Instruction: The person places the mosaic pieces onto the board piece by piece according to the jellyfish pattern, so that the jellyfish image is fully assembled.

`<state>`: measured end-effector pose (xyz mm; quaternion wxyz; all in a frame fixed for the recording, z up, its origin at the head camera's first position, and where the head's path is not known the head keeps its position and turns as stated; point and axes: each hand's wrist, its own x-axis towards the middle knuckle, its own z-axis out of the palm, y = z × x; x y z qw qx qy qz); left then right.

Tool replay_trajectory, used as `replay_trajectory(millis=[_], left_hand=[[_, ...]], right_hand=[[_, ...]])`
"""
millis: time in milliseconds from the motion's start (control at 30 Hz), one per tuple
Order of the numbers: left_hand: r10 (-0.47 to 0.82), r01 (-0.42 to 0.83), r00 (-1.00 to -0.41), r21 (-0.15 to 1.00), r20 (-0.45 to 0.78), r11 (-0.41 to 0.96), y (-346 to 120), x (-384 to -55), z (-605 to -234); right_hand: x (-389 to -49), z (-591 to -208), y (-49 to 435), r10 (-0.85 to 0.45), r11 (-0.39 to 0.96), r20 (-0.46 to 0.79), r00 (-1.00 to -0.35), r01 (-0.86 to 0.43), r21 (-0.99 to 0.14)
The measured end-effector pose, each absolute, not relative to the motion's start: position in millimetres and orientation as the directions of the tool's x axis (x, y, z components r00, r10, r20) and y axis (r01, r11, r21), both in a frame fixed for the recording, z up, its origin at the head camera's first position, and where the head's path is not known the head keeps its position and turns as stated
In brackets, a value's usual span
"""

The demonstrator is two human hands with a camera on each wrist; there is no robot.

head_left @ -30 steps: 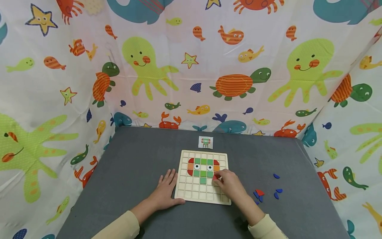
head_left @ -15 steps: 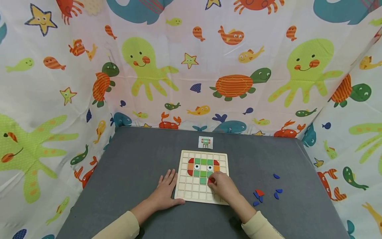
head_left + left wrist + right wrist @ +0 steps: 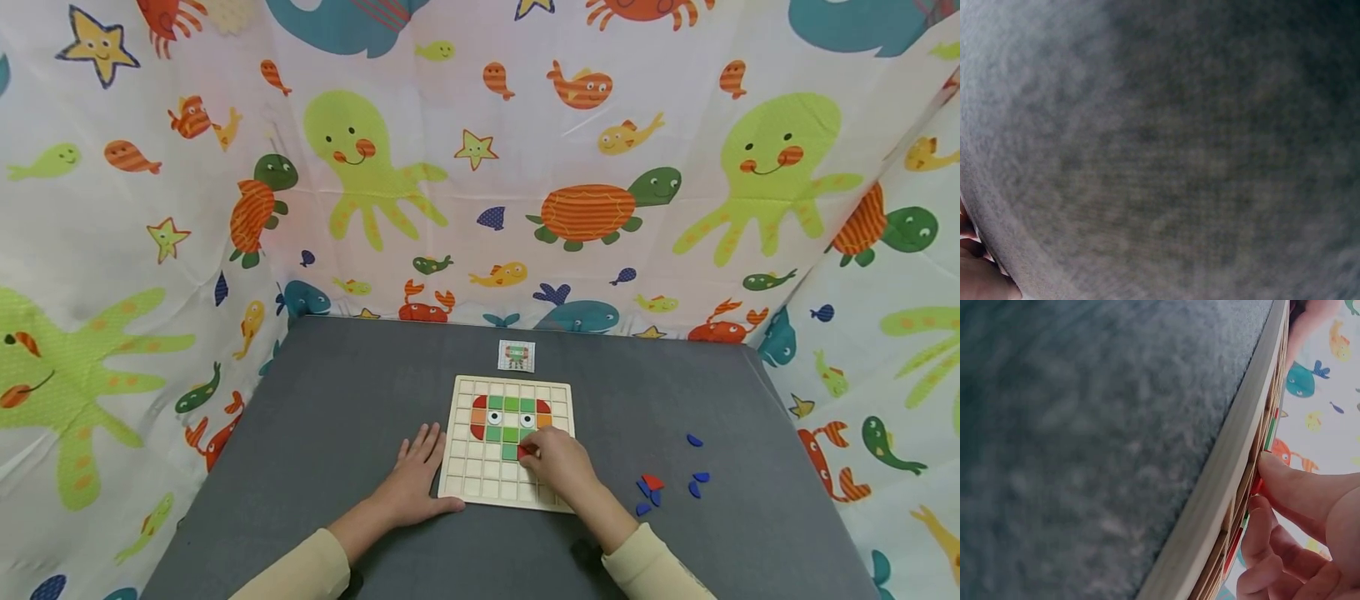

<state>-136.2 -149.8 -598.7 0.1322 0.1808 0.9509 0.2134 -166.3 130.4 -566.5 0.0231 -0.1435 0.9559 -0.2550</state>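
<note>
On the grid board (image 3: 491, 470), the right hand (image 3: 559, 460) pinches a red piece (image 3: 522, 452) right of the nearest green square (image 3: 510, 452), apparently seating it; alignment, then release, seems due. The left hand (image 3: 415, 477), fingers extended, holds nothing.

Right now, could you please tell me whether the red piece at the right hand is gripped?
Gripped: the right hand pinches the red piece between thumb and finger.
</note>
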Motion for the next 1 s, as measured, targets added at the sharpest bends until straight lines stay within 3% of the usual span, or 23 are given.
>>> replay_trajectory(millis=[300,1000], left_hand=[[0.400,0.288,-0.897,0.441,-0.187,0.850,-149.0,-137.2,-600.1],[0.396,0.287,-0.901,0.437,-0.179,0.852,-149.8,-136.7,-599.6]], right_hand=[[-165.1,-565.1,131.6,-0.221,0.873,-0.011,-0.975,-0.193,-0.447],[-166.6,-564.8,136.3,-0.314,0.799,0.037,-0.949,-0.285,-0.529]])
